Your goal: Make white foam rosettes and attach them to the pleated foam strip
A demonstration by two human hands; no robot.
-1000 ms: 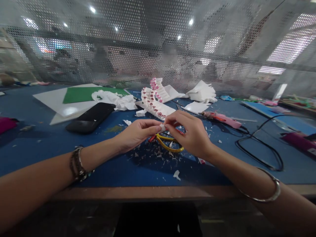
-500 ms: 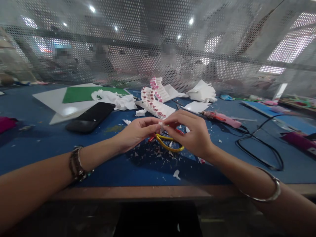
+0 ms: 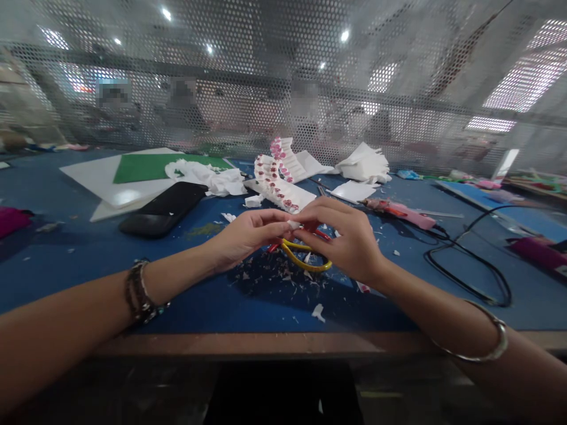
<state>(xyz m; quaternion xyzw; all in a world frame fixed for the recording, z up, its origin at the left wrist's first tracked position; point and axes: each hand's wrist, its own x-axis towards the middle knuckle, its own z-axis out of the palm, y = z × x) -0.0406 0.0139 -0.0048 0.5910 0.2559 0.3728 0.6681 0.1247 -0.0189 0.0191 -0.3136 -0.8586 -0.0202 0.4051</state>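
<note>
Between my fingertips is a small white piece (image 3: 293,225), perhaps paper, pinched from both sides. My left hand (image 3: 248,237) holds it from the left with thumb and forefinger. On its other side my right hand (image 3: 343,236) closes its thumb and fingers on the piece, hiding part of it. Scissors with yellow and red handles (image 3: 305,264) lie on the blue table just below, partly covered by my right hand. Small white scraps (image 3: 318,313) are scattered around them. Beyond my hands stand curled white pleated strips with pink and dark red pieces (image 3: 277,186) along them.
A black phone (image 3: 163,209) lies at left beside white sheets and a green sheet (image 3: 146,169). Crumpled white paper (image 3: 217,179) and a white stack (image 3: 363,163) sit farther back. At right is a pink glue gun (image 3: 401,213) with a looping black cord (image 3: 465,277).
The white piece has turned slightly between my fingertips and shows a little more. Both hands stay nearly in place; the whole view has shifted slightly.
</note>
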